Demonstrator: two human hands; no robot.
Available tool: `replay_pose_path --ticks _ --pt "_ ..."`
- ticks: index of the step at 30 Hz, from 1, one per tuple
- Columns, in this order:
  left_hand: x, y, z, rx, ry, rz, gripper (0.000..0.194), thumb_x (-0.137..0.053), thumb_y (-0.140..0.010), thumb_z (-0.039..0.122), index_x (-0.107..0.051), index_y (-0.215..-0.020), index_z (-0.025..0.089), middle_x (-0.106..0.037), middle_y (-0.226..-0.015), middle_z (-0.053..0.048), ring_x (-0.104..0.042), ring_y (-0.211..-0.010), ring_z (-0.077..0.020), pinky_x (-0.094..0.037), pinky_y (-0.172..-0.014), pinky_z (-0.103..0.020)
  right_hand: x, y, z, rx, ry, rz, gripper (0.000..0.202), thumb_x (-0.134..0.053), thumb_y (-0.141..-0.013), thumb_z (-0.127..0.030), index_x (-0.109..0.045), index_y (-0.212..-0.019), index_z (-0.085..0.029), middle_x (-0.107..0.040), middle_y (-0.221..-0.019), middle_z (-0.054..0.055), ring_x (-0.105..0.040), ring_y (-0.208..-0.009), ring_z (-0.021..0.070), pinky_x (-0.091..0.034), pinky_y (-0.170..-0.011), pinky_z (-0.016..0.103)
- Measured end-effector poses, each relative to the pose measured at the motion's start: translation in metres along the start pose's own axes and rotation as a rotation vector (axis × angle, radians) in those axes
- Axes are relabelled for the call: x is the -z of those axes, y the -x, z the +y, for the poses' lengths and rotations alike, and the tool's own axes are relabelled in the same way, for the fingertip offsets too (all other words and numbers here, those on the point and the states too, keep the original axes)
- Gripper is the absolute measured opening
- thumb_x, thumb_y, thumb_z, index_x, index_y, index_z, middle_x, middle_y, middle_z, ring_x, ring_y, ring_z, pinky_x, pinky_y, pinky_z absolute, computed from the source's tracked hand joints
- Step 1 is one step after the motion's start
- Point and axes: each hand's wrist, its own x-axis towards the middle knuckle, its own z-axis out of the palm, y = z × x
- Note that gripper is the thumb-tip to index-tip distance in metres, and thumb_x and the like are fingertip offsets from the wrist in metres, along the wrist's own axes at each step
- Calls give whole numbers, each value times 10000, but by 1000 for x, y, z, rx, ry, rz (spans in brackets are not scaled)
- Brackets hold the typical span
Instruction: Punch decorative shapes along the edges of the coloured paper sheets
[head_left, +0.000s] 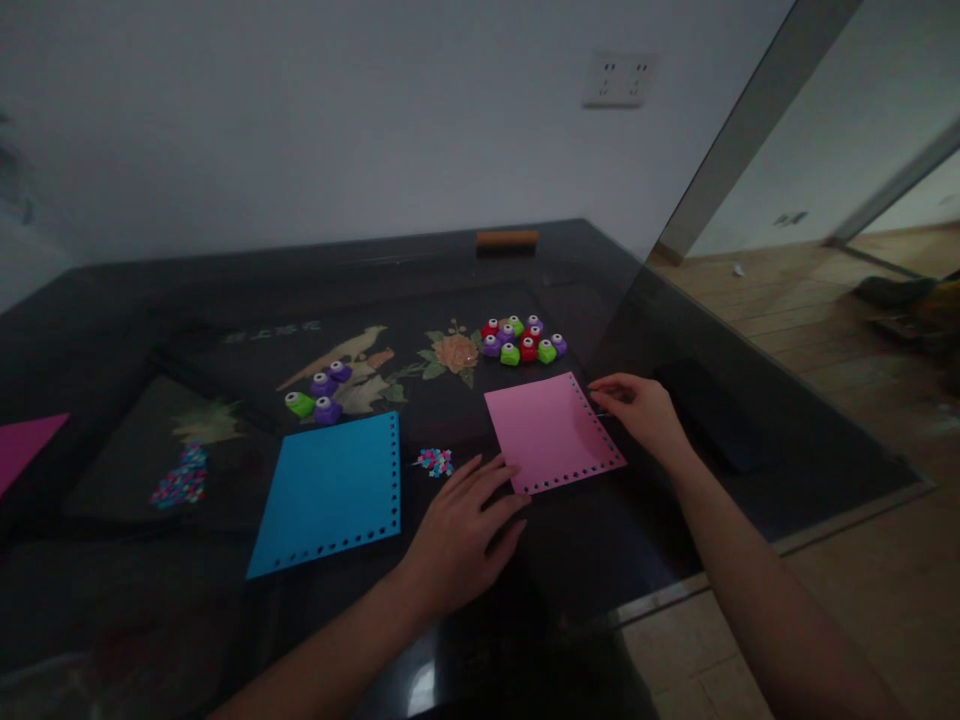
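Observation:
A pink sheet of paper lies on the dark table with small punched holes along its right and bottom edges. My left hand rests at its lower left corner, fingers spread, the fingertips touching the paper. At the sheet's upper right edge is my right hand, its thumb and forefinger pinched together; a thin pale bit shows below them, too small to name. A blue sheet of paper, also punched along two edges, lies to the left. Between the sheets sits a little pile of coloured paper cutouts.
Behind the pink sheet stand several small craft punches in red, green and purple. More punches are behind the blue sheet. A larger cutout pile, a magenta sheet, a brown roll and a dark flat object surround them.

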Motion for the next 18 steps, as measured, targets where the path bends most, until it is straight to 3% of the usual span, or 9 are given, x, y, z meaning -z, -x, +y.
replay_pose_path --ticks 4,10,14,18 --pt "1 -1 -1 -58 16 67 182 -530 -845 178 -647 -983 205 -652 -1138 -71 -605 -1055 -208 -436 -997 -445 -2 -3 6 -1 -31 -7 209 -609 -714 -284 -698 -837 -139 -694 -750 71 -630 -651 184 -502 -602 304" --pt "12 -9 0 -93 38 89 156 -508 -862 175 -642 -939 192 -670 -1041 -61 -607 -967 -200 -502 -843 -363 -1 -6 8 12 -25 -12 253 -567 -738 -336 -688 -841 -139 -694 -724 77 -626 -608 183 -498 -541 292" --pt "43 -15 -11 -12 67 178 171 -480 -880 166 -628 -963 189 -661 -996 -63 -605 -928 -182 -503 -795 -334 1 -8 7 29 28 3 237 -584 -718 -349 -697 -801 -158 -699 -718 74 -629 -626 200 -484 -589 319" --pt "89 0 -44 142 18 301 168 -477 -892 195 -617 -985 193 -653 -977 -55 -608 -944 -175 -486 -853 -332 2 -8 8 79 106 13 243 -570 -732 -370 -700 -794 -175 -706 -753 70 -635 -678 213 -474 -632 330"
